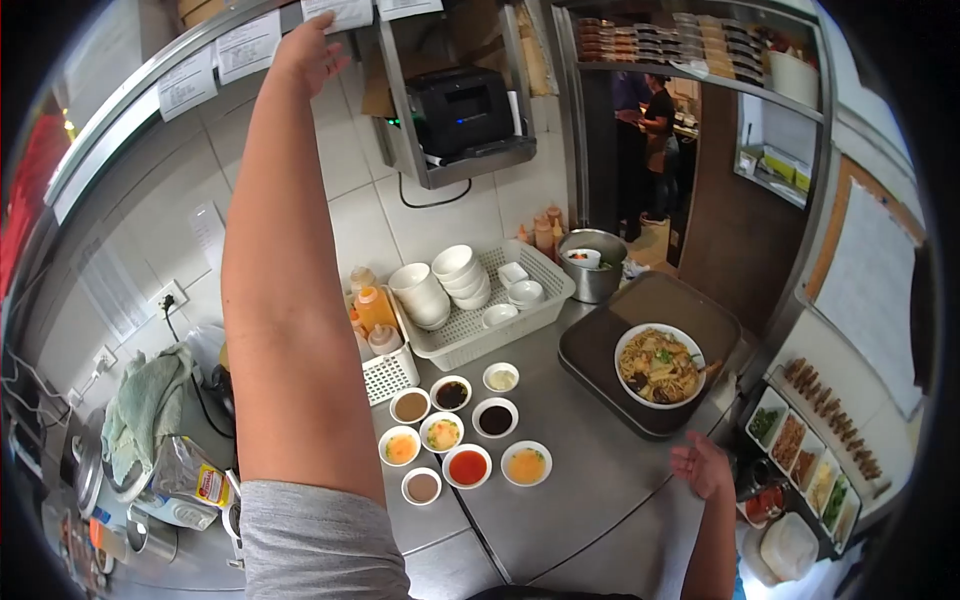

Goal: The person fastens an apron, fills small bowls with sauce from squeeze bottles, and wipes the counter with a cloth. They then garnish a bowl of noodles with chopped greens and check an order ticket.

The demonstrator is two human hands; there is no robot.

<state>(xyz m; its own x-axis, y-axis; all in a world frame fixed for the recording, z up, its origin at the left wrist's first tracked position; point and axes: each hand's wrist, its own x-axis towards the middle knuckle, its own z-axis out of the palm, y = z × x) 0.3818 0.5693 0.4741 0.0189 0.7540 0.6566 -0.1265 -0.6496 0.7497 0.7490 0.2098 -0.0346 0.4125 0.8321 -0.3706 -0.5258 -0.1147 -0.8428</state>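
My left hand point(308, 58) is raised high at the top, its fingers at a printed paper slip point(338, 14) hanging from the metal rail; whether they grip it is hard to see. Low on the right, my right hand point(702, 465) hovers over the steel counter with its fingers apart and nothing in them. Just above it, a white bowl of noodles point(660, 366) rests on a dark tray point(608, 388). Several small bowls of sauce, among them a red one point(467, 467) and a black one point(495, 418), stand in the middle of the counter point(590, 520).
Stacked white bowls point(420, 293) sit in a plastic basket point(500, 330), beside squeeze bottles point(376, 308) and a metal pot point(592, 262). A black printer point(462, 112) is on a wall shelf. Topping containers point(800, 455) line the right. Beyond the doorway stands a person point(660, 140).
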